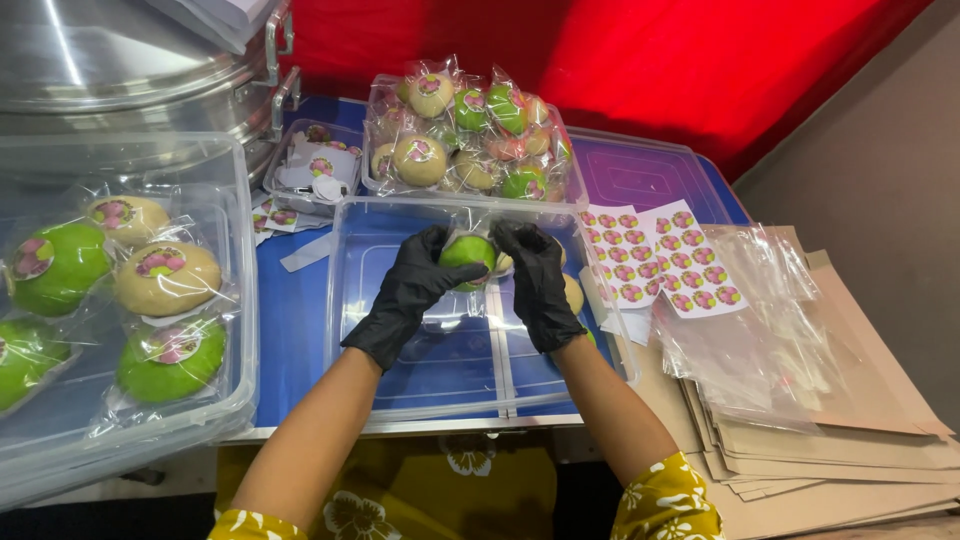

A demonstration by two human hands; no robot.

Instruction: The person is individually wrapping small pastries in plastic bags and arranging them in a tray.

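Note:
Both my hands wear black gloves and together hold a green round bun [468,252] inside a clear plastic bag, above a clear plastic tub [350,330]. My left hand [410,290] grips the bun's left side. On the right side, my right hand [540,285] pinches the bag. A beige bun [573,293] lies in the tub behind my right hand, partly hidden.
A clear tub [235,300] at left holds bagged green and beige buns with round stickers. Another tub [575,185] at the back is piled with bagged buns. Sticker sheets [660,255], a stack of clear bags [760,330] and brown cardboard [850,450] lie at right. A metal steamer [130,70] stands back left.

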